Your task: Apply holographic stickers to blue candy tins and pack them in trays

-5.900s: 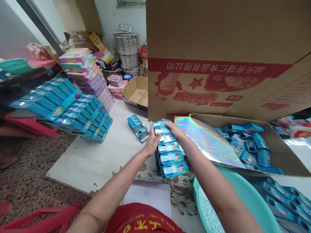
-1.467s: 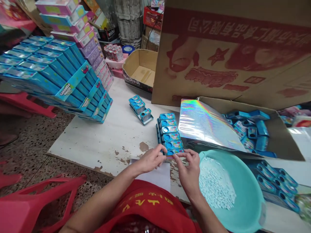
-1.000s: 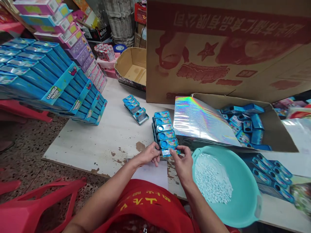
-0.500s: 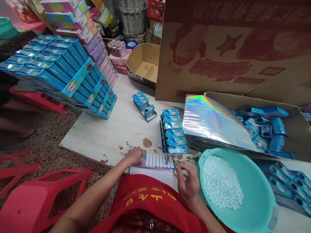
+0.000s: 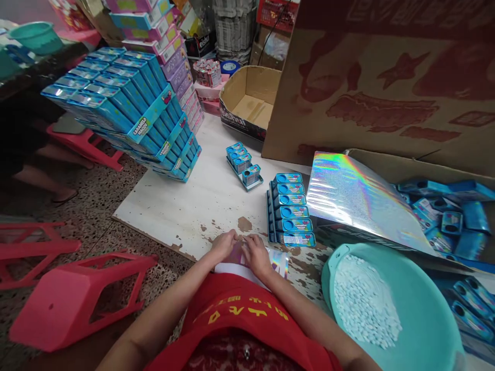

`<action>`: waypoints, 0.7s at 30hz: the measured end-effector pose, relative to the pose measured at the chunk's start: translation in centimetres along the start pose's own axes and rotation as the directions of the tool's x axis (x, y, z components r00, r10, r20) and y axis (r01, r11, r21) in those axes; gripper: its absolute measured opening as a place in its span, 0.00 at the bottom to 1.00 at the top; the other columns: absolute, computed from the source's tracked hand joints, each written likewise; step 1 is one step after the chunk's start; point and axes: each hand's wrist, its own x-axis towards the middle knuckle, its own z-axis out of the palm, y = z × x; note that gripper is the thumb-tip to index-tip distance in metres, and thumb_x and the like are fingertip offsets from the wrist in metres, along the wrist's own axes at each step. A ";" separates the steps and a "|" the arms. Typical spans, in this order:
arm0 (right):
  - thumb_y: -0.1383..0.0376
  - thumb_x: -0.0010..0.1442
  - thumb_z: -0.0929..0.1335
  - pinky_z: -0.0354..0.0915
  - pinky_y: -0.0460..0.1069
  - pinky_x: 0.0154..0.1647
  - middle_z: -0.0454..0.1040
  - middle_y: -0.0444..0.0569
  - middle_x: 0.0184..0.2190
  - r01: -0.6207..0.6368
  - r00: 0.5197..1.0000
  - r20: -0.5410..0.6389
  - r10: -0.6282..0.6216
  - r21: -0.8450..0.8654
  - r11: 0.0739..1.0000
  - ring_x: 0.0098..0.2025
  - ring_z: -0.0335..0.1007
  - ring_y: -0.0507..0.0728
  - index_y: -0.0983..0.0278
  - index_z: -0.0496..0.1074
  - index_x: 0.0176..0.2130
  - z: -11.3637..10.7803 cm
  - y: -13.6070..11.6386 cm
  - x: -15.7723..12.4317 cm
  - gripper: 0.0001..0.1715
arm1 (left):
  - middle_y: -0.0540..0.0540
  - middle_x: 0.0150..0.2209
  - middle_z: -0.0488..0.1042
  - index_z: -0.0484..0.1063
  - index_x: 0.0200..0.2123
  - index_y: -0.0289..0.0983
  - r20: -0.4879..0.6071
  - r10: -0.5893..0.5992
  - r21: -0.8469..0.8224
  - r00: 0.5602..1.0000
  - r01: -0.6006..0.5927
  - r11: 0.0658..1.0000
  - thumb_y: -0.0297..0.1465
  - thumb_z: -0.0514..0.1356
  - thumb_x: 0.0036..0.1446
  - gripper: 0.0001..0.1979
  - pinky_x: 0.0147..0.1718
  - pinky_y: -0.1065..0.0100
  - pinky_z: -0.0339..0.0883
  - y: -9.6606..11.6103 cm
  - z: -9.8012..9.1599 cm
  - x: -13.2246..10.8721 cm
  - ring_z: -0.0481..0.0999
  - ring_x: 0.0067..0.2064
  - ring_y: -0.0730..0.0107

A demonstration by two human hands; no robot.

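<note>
A shiny iridescent sheet [image 5: 281, 260] with pale strips lies at the near table edge, over white paper [image 5: 232, 269] by the red apron. My left hand [image 5: 224, 246] is closed at the sheet's far left corner, fingertips pinched. Close beside it, my right hand [image 5: 257, 253] reaches over the sheet with its fingers bent together, covering much of it. The fingertips of both hands nearly meet; whatever is pinched between them is too small to name. Just beyond my right hand stands a row of blue candy boxes [image 5: 296, 212] in a display tray.
A turquoise basin [image 5: 425, 309] of small white pellets [image 5: 365, 301] stands at right. Behind it, a carton [image 5: 481, 175] holds loose blue boxes, with a holographic sheet [image 5: 348, 201] at its front. Stacked blue displays [image 5: 143, 126] rise at left; red stools [image 5: 73, 299] stand below.
My right hand has moved left from beside the basin, over the sheet to my left hand. The strips that showed are now mostly covered. The view has shifted left.
</note>
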 end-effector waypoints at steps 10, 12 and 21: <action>0.70 0.60 0.65 0.64 0.55 0.49 0.72 0.57 0.47 0.233 0.970 0.126 -0.206 -0.264 0.936 0.47 0.65 0.61 0.66 0.71 0.45 1.0 -0.1 -1.1 0.12 | 0.51 0.33 0.75 0.69 0.38 0.39 -0.053 -0.046 -0.164 0.997 0.037 0.986 0.25 0.53 0.54 0.09 0.31 0.74 0.59 -0.3 0.1 0.8 0.73 0.35 0.72; 0.68 0.60 0.66 0.64 0.54 0.45 0.73 0.55 0.44 0.192 0.979 0.120 -0.165 -0.270 0.943 0.45 0.67 0.61 0.65 0.72 0.40 0.5 -0.4 -1.0 0.07 | 0.51 0.31 0.75 0.69 0.38 0.40 -0.064 -0.045 -0.180 0.997 0.033 0.983 0.26 0.53 0.54 0.09 0.31 0.74 0.59 -0.4 0.3 0.9 0.72 0.34 0.72; 0.67 0.59 0.65 0.59 0.46 0.30 0.72 0.45 0.27 -0.153 0.988 0.037 0.150 0.080 0.985 0.30 0.67 0.54 0.62 0.66 0.28 -5.8 -3.7 -1.1 0.07 | 0.45 0.44 0.75 0.72 0.41 0.40 -0.205 0.075 -0.255 0.976 -0.127 0.959 0.30 0.51 0.59 0.12 0.51 0.63 0.57 0.4 -0.8 -1.3 0.69 0.50 0.63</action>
